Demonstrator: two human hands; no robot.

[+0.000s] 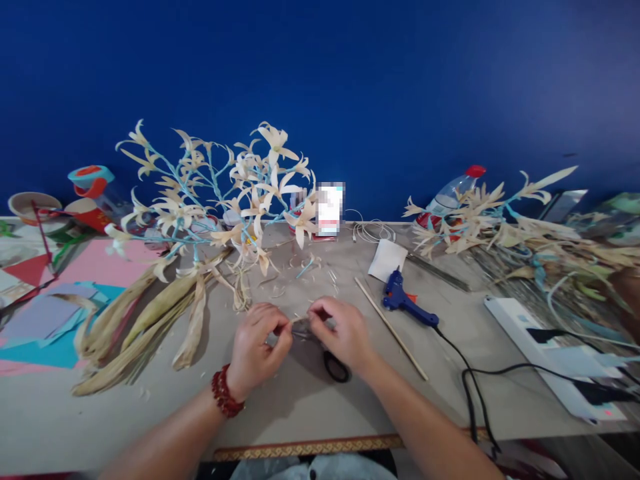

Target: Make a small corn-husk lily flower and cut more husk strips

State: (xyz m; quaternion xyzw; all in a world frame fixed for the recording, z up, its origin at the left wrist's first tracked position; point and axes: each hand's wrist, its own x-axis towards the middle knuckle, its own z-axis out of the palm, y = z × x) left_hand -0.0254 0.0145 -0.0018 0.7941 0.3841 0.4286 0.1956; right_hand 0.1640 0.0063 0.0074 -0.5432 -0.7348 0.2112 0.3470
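My left hand [261, 350], with a red beaded bracelet [226, 393] on its wrist, is closed in a pinch. My right hand [345, 333] pinches too, a short way to the right. Between the fingertips runs a thin pale strip [299, 319], perhaps of corn husk; its ends are hidden in the fingers. Below the hands lies a pair of scissors with a black handle [337, 367], partly covered by my right hand. Dried corn husks [160, 313] lie to the left. Behind them stand branches of cream husk flowers [260, 193] on light blue stems.
A blue glue gun [407, 303] lies on the right, its cord reaching a white power strip [540, 360]. Nearer me is a wooden stick [393, 330]. A lit phone [330, 210] leans at the wall. Coloured paper [45, 327] lies left; more flowers [480, 207] and a bottle [453, 193] stand right.
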